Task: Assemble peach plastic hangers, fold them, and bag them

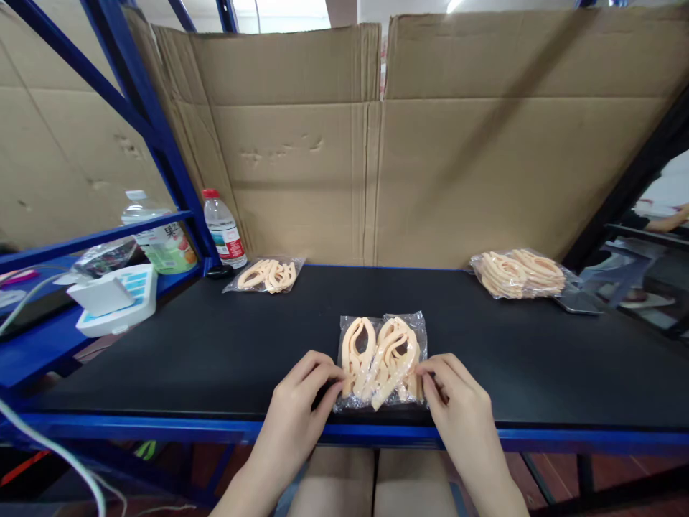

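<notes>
A clear plastic bag [382,362] with cream-coloured, looped flat pieces inside lies near the front edge of the black tabletop. At its left side, my left hand [304,395] pinches the edge between thumb and fingertips. My right hand [457,398] has its thumb and fingers closed on the opposite edge. The pieces show leaf-like loops with openings, and some overlap one another. What they are I cannot tell.
Another bag of cream pieces [270,275] lies at the back left, and a fuller stack of bags [519,273] at the back right, beside a dark flat device [578,301]. A red-capped bottle [223,233] stands by the blue frame [156,136]. Cardboard [301,179] walls the back.
</notes>
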### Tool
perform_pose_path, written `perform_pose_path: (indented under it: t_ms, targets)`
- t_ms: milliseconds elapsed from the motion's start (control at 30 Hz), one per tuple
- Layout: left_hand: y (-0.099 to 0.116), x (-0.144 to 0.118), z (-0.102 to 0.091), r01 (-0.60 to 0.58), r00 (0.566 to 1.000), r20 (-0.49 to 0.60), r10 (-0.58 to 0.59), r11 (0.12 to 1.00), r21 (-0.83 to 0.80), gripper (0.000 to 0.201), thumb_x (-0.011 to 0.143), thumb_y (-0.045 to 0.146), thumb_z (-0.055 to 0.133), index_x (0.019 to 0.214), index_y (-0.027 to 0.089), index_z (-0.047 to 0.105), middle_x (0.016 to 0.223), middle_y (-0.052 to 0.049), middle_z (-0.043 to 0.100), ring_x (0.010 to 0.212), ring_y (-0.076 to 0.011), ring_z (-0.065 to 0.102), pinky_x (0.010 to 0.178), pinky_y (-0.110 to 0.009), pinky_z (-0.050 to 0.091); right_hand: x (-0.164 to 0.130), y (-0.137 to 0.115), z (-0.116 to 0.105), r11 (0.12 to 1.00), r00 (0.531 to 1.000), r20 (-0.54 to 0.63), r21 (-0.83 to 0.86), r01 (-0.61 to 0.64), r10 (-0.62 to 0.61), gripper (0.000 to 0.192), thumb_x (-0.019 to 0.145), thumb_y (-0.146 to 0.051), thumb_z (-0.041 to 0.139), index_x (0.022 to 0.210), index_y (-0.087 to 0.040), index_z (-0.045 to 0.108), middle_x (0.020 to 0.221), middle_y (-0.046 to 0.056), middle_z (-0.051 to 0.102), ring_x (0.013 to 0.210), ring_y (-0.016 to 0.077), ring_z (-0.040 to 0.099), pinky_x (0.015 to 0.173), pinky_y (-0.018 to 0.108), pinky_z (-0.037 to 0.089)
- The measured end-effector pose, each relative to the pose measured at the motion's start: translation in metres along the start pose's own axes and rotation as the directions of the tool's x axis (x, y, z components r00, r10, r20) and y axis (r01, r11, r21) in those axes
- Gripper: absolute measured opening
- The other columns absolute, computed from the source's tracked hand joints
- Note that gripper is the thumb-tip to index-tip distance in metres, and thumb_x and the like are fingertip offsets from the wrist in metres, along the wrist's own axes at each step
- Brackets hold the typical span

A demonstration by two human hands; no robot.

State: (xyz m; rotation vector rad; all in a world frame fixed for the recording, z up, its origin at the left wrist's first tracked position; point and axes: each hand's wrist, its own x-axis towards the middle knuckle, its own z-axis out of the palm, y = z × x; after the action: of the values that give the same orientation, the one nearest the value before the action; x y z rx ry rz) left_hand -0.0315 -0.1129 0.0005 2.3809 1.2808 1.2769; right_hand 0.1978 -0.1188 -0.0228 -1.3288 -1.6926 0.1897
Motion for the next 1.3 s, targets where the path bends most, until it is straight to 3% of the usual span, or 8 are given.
perform_pose_path:
  t_ms: [200, 400, 567, 767, 900, 1067, 1200, 1300]
  targets:
    - [0.001, -0.009, -0.009, -0.276, 0.958, 0.097, 0.269, 0.959, 0.070, 0.025, 0.091, 0.004, 0.042, 0.101, 0.016, 0.062, 0.094, -0.006, 0.066, 0.087, -0.0167, 0.061, 0.076, -0.028, 0.053, -0.008, 0.005, 0.002, 0.997, 0.999, -0.019, -0.069, 0.044, -0.045, 0.017, 0.092, -0.014, 0.044, 0.086, -0.021, 0.059, 0.087, 0.003, 0.057, 0.070, 0.0145, 0.054, 0.065, 0.027, 0.045]
    - [-0.001, -0.024, -0.010, -0.251, 0.968, 0.069, 0.243, 0.954, 0.166, 0.028, 0.091, 0.008, 0.048, 0.115, 0.016, 0.060, 0.109, -0.007, 0.067, 0.103, -0.0185, 0.061, 0.091, -0.030, 0.053, -0.007, 0.012, 0.001, 0.977, 0.989, -0.034, -0.167, 0.135, -0.142, 0.016, 0.094, -0.019, 0.045, 0.093, -0.019, 0.061, 0.095, 0.007, 0.057, 0.084, 0.0194, 0.056, 0.076, 0.033, 0.046]
    - [-0.003, -0.038, -0.006, -0.266, 0.964, 0.084, 0.252, 0.909, 0.321, 0.038, 0.089, 0.016, 0.054, 0.126, 0.012, 0.053, 0.120, -0.011, 0.064, 0.109, -0.0237, 0.059, 0.089, -0.035, 0.054, -0.011, 0.013, -0.008, 0.913, 0.950, 0.101, -0.263, 0.313, -0.296, 0.023, 0.096, -0.024, 0.044, 0.108, -0.015, 0.061, 0.106, 0.012, 0.058, 0.097, 0.0246, 0.054, 0.081, 0.037, 0.046]
    - [-0.003, -0.047, -0.008, -0.294, 0.955, 0.068, 0.288, 0.898, 0.327, 0.035, 0.088, 0.016, 0.055, 0.123, 0.011, 0.056, 0.116, -0.011, 0.066, 0.103, -0.0228, 0.059, 0.084, -0.033, 0.055, -0.019, 0.013, -0.018, 0.780, 0.863, 0.230, -0.369, 0.505, -0.450, 0.049, 0.087, -0.043, 0.059, 0.124, -0.011, 0.054, 0.115, 0.014, 0.063, 0.104, 0.0297, 0.054, 0.085, 0.041, 0.046]
    - [-0.004, -0.055, -0.008, -0.284, 0.947, -0.052, 0.318, 0.901, 0.329, 0.028, 0.086, 0.009, 0.056, 0.114, 0.011, 0.060, 0.103, -0.010, 0.069, 0.094, -0.0211, 0.059, 0.082, -0.033, 0.053, -0.018, 0.008, -0.019, 0.767, 0.840, 0.305, -0.352, 0.537, -0.448, 0.055, 0.087, -0.044, 0.058, 0.129, -0.011, 0.050, 0.123, 0.014, 0.061, 0.111, 0.0302, 0.052, 0.090, 0.041, 0.044]
    - [0.007, -0.059, -0.006, -0.346, 0.911, -0.099, 0.400, 0.873, 0.343, 0.022, 0.082, 0.006, 0.058, 0.102, 0.010, 0.064, 0.093, -0.008, 0.071, 0.086, -0.0208, 0.059, 0.084, -0.036, 0.050, 0.010, -0.004, -0.026, 0.849, 0.817, 0.506, -0.268, 0.455, -0.277, 0.044, 0.094, -0.044, 0.045, 0.129, -0.018, 0.053, 0.131, 0.012, 0.055, 0.126, 0.0300, 0.041, 0.101, 0.046, 0.037]
    - [0.023, -0.049, 0.001, -0.405, 0.899, -0.018, 0.437, 0.849, 0.339, 0.019, 0.083, 0.008, 0.056, 0.099, 0.012, 0.065, 0.090, -0.004, 0.071, 0.085, -0.0207, 0.059, 0.090, -0.039, 0.046, 0.054, -0.014, -0.028, 0.889, 0.713, 0.677, -0.196, 0.414, -0.182, 0.041, 0.099, -0.042, 0.032, 0.124, -0.023, 0.058, 0.124, 0.013, 0.055, 0.115, 0.0275, 0.049, 0.092, 0.047, 0.042]
    - [0.030, -0.038, 0.010, -0.407, 0.908, 0.042, 0.418, 0.851, 0.330, 0.022, 0.085, 0.011, 0.051, 0.102, 0.013, 0.064, 0.093, -0.005, 0.070, 0.090, -0.0225, 0.059, 0.095, -0.043, 0.044, 0.093, -0.017, -0.014, 0.900, 0.621, 0.759, -0.112, 0.420, -0.195, 0.049, 0.100, -0.039, 0.025, 0.093, -0.020, 0.070, 0.100, 0.010, 0.061, 0.093, 0.0223, 0.055, 0.085, 0.041, 0.044]
